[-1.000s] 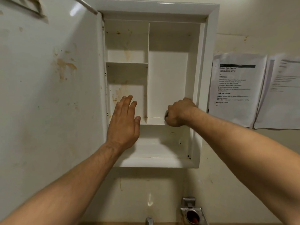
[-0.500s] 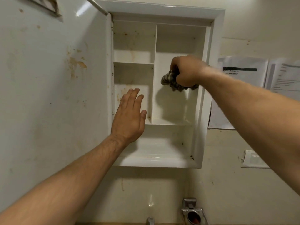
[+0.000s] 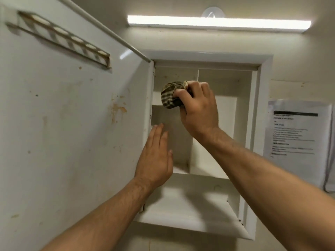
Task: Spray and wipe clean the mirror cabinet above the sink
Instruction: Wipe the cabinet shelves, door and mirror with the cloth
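Got the left hand point(image 3: 155, 160) nearest, fingers straight and together, palm facing the lower-left edge of the cabinet point(image 3: 261, 105) by the hinge; can't tell if actually touching. Next up, right hand point(image 3: 197, 109), fingers curled round a balled-up striped cloth point(image 3: 169, 96), held at the cabinet's upper-left compartment beside the centre divider. Left of the cabinet, swung wide open, the door point(image 3: 63, 133), with rusty-brown stains point(image 3: 117, 109) and a slotted rack point(image 3: 63, 38) near the top. Inside the cabinet, white shelves, kinda grubby. Right of the cabinet, printed sheet point(image 3: 297, 133) on the wall. Above the cabinet, lit tube light point(image 3: 217, 23).
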Tool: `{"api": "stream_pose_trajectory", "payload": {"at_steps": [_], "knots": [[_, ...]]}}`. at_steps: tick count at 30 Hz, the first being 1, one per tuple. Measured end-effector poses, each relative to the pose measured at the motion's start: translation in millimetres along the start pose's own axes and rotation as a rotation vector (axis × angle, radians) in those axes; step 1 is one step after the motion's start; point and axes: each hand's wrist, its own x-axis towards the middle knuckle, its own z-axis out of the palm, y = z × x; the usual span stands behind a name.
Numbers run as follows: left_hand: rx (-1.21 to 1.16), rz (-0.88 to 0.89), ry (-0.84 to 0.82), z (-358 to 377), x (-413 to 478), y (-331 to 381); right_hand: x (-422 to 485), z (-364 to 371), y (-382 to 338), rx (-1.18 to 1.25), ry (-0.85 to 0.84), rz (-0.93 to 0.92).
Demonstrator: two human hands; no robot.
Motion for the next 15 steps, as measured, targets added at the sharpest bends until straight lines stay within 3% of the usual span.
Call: {"api": "stream_pose_trajectory", "payload": {"at_steps": [3,5,10,15], "knots": [[0.052,-0.021,0.093,-12,34,5,29,18,3,-0.022,-0.080,-0.004],[0.145,-0.023,0.117,-24,61,5,52,32,9,-0.120,-0.241,0.027],[0.497,0.029,-0.091,-32,100,-4,85,68,19,-0.378,-0.599,0.018],[0.484,0.014,-0.087,-30,100,-3,87,97,-1,-0.154,-0.629,0.166]]}}
